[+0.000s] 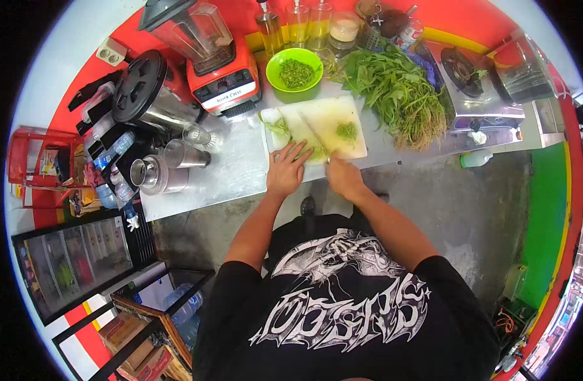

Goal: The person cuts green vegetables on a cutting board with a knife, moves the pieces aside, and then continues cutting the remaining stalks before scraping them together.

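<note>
A white cutting board (pixel 348 111) lies on the metal counter. My right hand (pixel 343 176) is closed round the handle of a knife (pixel 314 133), whose blade points away and to the left over the board. My left hand (pixel 287 167) rests at the board's near edge, fingers spread over some greens beside the blade; whether it pins any is hard to tell. Chopped greens (pixel 346 131) form a small pile right of the knife. Pale leafy pieces (pixel 278 126) lie at the board's left. Behind the board, a green bowl (pixel 294 91) holds chopped greens.
Right of the board lies a large heap of leafy greens with roots (pixel 399 95). A red blender (pixel 224 82) stands back left, with metal cups (pixel 177 154) nearer. Oil bottles (pixel 298 25) line the wall. A stove (pixel 479 95) is at the right.
</note>
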The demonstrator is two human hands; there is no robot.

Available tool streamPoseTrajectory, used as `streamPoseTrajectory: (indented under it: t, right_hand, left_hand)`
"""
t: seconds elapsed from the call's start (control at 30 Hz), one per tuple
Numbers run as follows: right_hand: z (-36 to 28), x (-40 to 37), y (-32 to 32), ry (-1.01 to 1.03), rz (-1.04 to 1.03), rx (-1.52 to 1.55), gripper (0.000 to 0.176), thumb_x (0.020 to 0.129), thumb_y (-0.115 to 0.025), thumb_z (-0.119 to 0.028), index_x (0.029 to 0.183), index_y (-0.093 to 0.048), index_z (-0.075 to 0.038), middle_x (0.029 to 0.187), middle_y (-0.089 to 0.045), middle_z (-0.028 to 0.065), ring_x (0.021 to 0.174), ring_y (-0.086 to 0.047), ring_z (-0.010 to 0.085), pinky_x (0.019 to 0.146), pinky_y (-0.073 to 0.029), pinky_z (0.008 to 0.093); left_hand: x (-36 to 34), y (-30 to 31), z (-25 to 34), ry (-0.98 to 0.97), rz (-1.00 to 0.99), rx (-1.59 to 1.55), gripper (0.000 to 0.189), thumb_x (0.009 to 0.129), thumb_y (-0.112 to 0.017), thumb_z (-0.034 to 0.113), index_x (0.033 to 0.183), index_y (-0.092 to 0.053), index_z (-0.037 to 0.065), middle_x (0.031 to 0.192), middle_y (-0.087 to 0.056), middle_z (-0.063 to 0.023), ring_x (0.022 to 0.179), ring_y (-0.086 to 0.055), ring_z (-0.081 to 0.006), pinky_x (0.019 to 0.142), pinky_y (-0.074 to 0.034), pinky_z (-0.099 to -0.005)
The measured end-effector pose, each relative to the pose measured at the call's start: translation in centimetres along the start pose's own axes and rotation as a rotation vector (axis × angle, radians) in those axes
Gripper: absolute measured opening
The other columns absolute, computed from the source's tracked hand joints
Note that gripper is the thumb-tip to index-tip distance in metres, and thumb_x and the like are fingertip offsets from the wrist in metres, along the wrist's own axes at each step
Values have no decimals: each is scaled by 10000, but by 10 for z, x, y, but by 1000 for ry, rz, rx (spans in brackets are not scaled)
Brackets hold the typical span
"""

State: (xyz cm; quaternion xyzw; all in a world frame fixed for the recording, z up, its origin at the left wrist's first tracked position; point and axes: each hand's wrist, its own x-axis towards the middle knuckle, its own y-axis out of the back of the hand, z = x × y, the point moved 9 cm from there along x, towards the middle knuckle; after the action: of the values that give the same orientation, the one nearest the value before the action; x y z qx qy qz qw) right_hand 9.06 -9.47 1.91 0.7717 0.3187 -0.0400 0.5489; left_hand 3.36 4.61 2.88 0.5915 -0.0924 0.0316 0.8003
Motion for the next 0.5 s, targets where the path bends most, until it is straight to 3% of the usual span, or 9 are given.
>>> streamPoseTrajectory:
  t: [0.23, 0.33, 0.4, 0.5]
  right_hand:
    - [-6, -6, -1, 68, -63, -38, 350, 1030, -492, -289, 1158, -495, 36, 1023, -694, 305, 967, -688, 469, 846, -534, 550]
    - [4, -3, -7, -25, -21, -21, 322, 1023, -512, -263, 1133, -518, 39, 1008, -698, 297, 969, -689, 467, 836, -538, 548]
    - [-8, 9, -4, 115, 25, -74, 321, 1028, -509, -266, 1129, -528, 38, 1003, -703, 290, 975, -691, 463, 838, -542, 545]
    - [-18, 9, 10, 35, -40, -71, 305, 1014, -506, -225, 1138, -513, 53, 1013, -714, 265, 961, -707, 438, 861, -560, 509]
  left_hand:
    - [-1, 0, -1, 25, 20, -20, 545, 887, -594, 138, 1415, -587, 278, 1533, -493, 36, 1424, -413, -210, 1091, -317, -467]
    - [0, 2, -1, 10, 30, -19, 534, 889, -595, 136, 1406, -598, 273, 1527, -501, 31, 1415, -426, -215, 1089, -320, -464]
    - [0, 4, 1, 1, 30, -24, 526, 890, -595, 135, 1399, -606, 269, 1523, -507, 27, 1409, -434, -219, 1088, -322, -462]
    - [0, 9, 2, 3, 65, -40, 507, 892, -595, 136, 1384, -621, 256, 1514, -517, 17, 1400, -445, -226, 1089, -326, -454]
